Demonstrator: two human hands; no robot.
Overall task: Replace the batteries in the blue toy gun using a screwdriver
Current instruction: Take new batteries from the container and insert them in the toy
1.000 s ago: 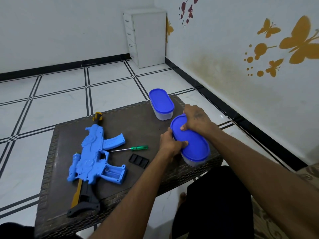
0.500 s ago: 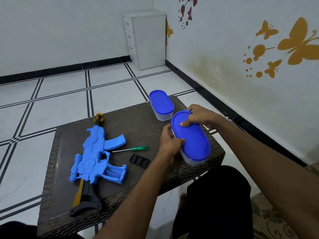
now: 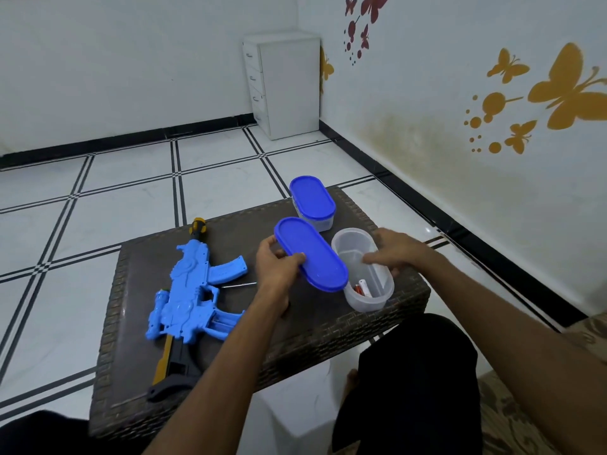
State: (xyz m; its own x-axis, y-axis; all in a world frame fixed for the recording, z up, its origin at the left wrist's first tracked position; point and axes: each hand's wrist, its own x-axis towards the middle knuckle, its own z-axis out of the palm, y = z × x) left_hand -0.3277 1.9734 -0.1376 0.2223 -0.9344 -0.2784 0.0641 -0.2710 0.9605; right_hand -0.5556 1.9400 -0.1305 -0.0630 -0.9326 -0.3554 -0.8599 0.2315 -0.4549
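Observation:
The blue toy gun (image 3: 193,293) lies on the left of the brown wicker table (image 3: 328,326), its battery bay open toward me. My left hand (image 3: 274,264) holds a blue oval lid (image 3: 310,252) lifted off and tilted left of a clear oval container (image 3: 363,270). Inside the container lie batteries (image 3: 363,288) with red and white ends. Over the container's right rim hovers my right hand (image 3: 395,252), fingers apart, touching the rim. Only the metal shaft of the screwdriver (image 3: 238,285) shows; my left arm hides its handle and the battery cover.
A second container (image 3: 312,203) with a blue lid on stands at the table's far edge. A white drawer unit (image 3: 284,83) stands in the room's corner. White tiled floor surrounds the table; my knees in black are below it.
The lid has come off the near container and moved left in my left hand. My right hand has left the lid and now rests at the open container's rim.

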